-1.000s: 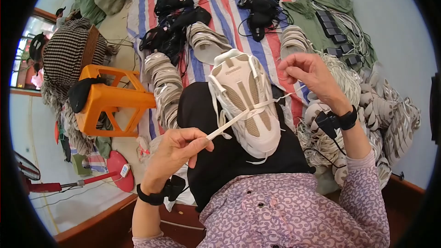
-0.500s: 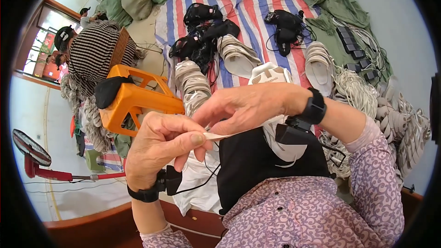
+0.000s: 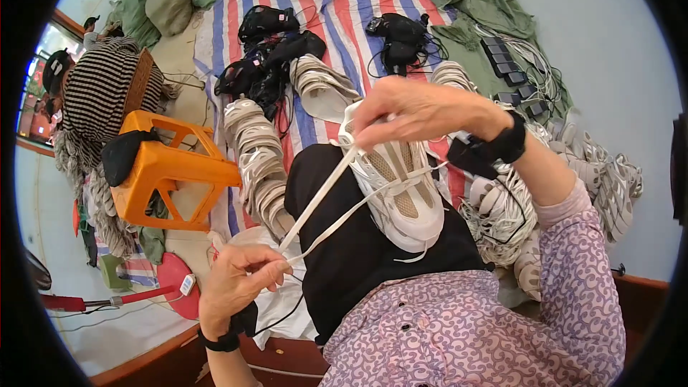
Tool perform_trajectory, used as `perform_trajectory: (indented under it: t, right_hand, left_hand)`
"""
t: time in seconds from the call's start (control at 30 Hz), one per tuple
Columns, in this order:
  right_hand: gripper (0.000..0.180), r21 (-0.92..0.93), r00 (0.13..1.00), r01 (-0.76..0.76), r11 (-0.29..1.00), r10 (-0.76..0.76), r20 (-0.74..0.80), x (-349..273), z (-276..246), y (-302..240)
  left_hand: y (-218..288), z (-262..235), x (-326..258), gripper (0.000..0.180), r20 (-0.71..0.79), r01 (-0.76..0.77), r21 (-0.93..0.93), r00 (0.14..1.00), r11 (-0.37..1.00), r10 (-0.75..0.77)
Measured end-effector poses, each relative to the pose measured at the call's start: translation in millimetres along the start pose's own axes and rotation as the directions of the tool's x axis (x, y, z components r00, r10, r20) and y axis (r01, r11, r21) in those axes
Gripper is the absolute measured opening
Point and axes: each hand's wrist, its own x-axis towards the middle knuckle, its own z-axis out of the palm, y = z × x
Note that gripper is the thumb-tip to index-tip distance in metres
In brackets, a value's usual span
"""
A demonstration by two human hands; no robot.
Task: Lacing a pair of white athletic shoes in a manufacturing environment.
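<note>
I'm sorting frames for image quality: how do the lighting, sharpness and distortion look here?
Head view: even daylight, soft shadows, no harsh glare; the white shoe, lace, left hand and right hand are sharp; fisheye bending grows toward the black rim, curving the striped cloth and orange stool.

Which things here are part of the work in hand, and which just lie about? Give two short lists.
In use:
white shoe on the lap
cream lace
left hand, pulling the lace
right hand, at the shoe's top

Lying about:
orange stool
row of shoes
black devices
striped cloth
</note>
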Motion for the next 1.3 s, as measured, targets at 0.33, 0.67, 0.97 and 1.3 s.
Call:
perform_trajectory:
  t: [0.33,0.67,0.97,1.3]
  right_hand:
    - [0.023,-0.057,0.927,-0.327,0.943,0.308,-0.216,-109.5,-41.8,38.7]
    - [0.012,0.216,0.769,-0.451,0.866,0.5,-0.398,-120.9,-46.5,16.3]
    - [0.015,0.297,0.98,0.018,0.955,0.042,-0.193,-48.6,65.3,-41.3]
    - [0.015,-0.259,0.88,-0.029,0.965,-0.099,-0.464,-61.3,104.5,-25.1]
  left_hand:
    - [-99.1,25.5,-5.1,0.02,-0.091,0.067,-0.025,0.993,0.997,-0.069]
    - [-113.1,33.9,-8.3,0.019,-0.255,0.111,0.039,0.962,0.993,-0.097]
    - [11.3,104.9,36.9,0.051,-0.235,-0.481,-0.092,0.861,0.872,0.451]
    - [-1.3,127.2,61.6,0.017,-0.243,-0.232,-0.336,0.958,0.913,0.154]
